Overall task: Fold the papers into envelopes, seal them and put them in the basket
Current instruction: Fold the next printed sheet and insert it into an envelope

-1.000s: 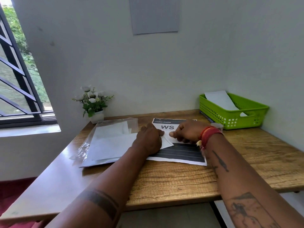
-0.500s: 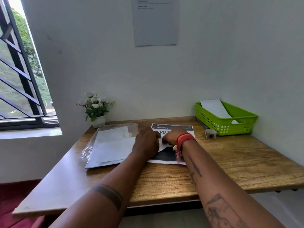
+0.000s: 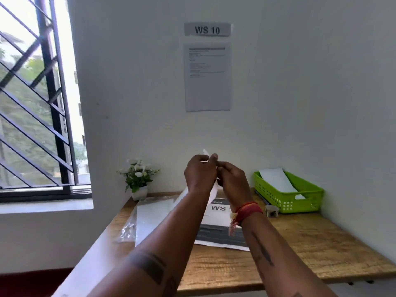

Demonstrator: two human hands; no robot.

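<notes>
Green basket [image 3: 308, 197] sits at the far right of the table [image 3: 310, 249], against the wall; I see one white sheet [image 3: 276, 180] lying slanted in it, its upper end leaning over the back rim. A small tape roll [image 3: 271, 210] stands just in front of the basket's near left corner. At the table's left a clear plastic sleeve [image 3: 130, 227] holds a stack of white papers [image 3: 154, 217]. A printed "WS" sheet [image 3: 218, 226] lies flat at centre. Both hands are raised above the table, close together. Left hand [image 3: 200, 175]: fingers curled, gripping a white paper [image 3: 206, 154] whose tip shows above the knuckles and whose lower part hangs behind the wrist. Right hand [image 3: 233, 181]: fingers curled inward, thumb and fingertips meeting the left hand at the paper's edge; I read it as pinching the paper, though the contact is partly hidden. A potted plant [image 3: 138, 175] stands at the far left corner.
</notes>
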